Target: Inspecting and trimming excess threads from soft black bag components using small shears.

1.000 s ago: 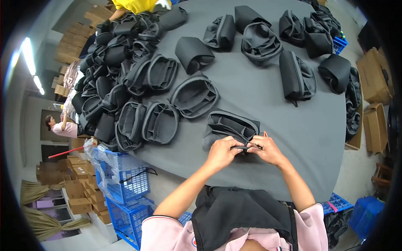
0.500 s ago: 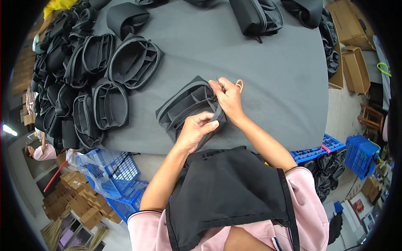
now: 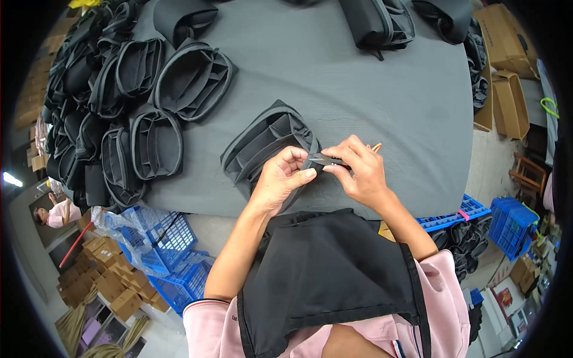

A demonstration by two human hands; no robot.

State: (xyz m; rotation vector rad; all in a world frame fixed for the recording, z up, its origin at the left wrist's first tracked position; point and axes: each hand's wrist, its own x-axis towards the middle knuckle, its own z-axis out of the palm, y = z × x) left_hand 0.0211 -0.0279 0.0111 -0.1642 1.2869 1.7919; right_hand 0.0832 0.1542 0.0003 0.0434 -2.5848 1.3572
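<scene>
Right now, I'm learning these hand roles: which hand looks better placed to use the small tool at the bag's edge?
Probably the right hand: it grips the small dark tool, whose tip sits close to the open bag. The left hand seems busy pinching the bag's edge.

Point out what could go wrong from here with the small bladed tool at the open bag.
The blades of the small bladed tool in the right hand sit very close to the fingers of the left hand, so a slip might nick them. They also meet the edge of the open bag, so a misplaced snip could damage its fabric.
</scene>
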